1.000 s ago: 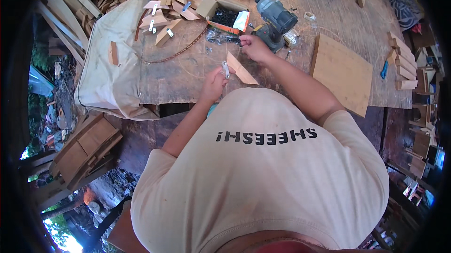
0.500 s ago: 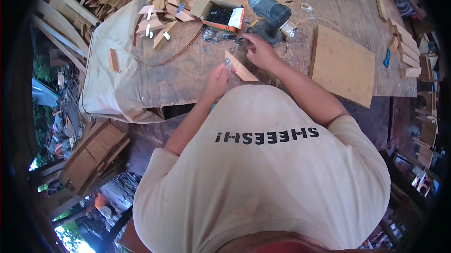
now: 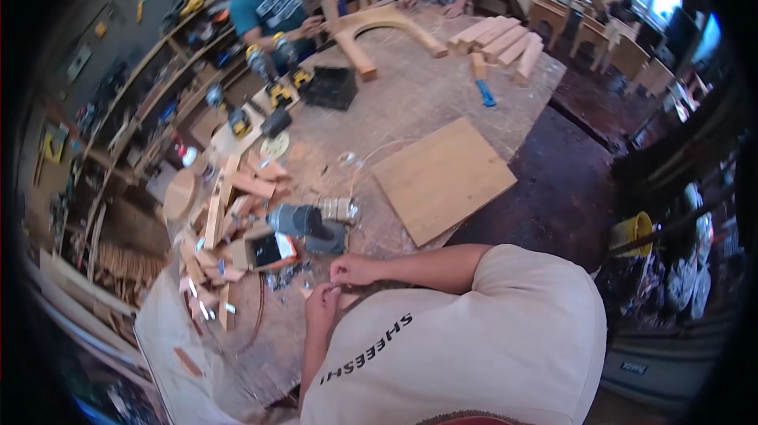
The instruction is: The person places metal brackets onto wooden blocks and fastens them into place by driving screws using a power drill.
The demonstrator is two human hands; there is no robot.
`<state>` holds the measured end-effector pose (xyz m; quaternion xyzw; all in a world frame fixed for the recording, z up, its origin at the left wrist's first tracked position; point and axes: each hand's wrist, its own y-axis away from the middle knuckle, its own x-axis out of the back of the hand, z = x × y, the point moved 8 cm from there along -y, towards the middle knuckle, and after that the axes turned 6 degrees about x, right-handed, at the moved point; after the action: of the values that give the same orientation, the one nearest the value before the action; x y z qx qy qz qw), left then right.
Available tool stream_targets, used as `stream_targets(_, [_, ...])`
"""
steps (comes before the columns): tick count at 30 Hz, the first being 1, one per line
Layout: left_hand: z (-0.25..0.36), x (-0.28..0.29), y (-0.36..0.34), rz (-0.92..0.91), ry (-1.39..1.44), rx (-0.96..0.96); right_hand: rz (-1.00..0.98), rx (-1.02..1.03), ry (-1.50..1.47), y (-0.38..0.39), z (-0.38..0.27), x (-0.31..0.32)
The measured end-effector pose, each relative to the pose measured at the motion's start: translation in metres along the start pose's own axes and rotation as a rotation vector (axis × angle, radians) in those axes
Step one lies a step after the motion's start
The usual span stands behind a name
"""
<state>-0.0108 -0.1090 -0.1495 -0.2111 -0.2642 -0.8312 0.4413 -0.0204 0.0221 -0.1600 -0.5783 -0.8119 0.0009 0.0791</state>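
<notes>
My left hand is closed on a small angled wooden block, which my shirt and fingers mostly hide. My right hand is brought up against it, thumb and fingers pinched together over the block. Whatever sits in that pinch is too small to make out. Just beyond my hands a grey-blue cordless drill rests on the workbench. Beside it is an open carton with dark small contents, and loose bits of hardware are scattered nearby.
A pile of wooden blocks lies left of the drill. A square wooden board lies to the right. Further off are a black bin, a curved wooden frame, stacked wood strips, and two people, one in a teal shirt.
My view has swung up and to the right, bringing the far bench and two people into sight. My right hand has come from beside the drill to meet my left hand at the block.
</notes>
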Motion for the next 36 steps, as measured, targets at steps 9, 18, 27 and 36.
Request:
stream_targets(9, [-0.028, 0.027, 0.011, 0.329, -0.192, 0.058, 0.228, -0.038, -0.076, 0.015, 0.04, 0.023])
stream_targets(18, [0.004, 0.025, 0.017, 0.404, -0.045, -0.023, 0.104, -0.243, -0.297, 0.005, 0.056, -0.006])
stream_targets(27, [-0.029, 0.025, 0.02, 0.367, 0.18, 0.092, -0.007, -0.377, -0.295, -0.005, 0.079, -0.035])
stream_targets(36, [-0.069, 0.006, 0.038, 0.35, 0.015, 0.216, 0.014, -0.383, -0.075, -0.004, 0.041, -0.033])
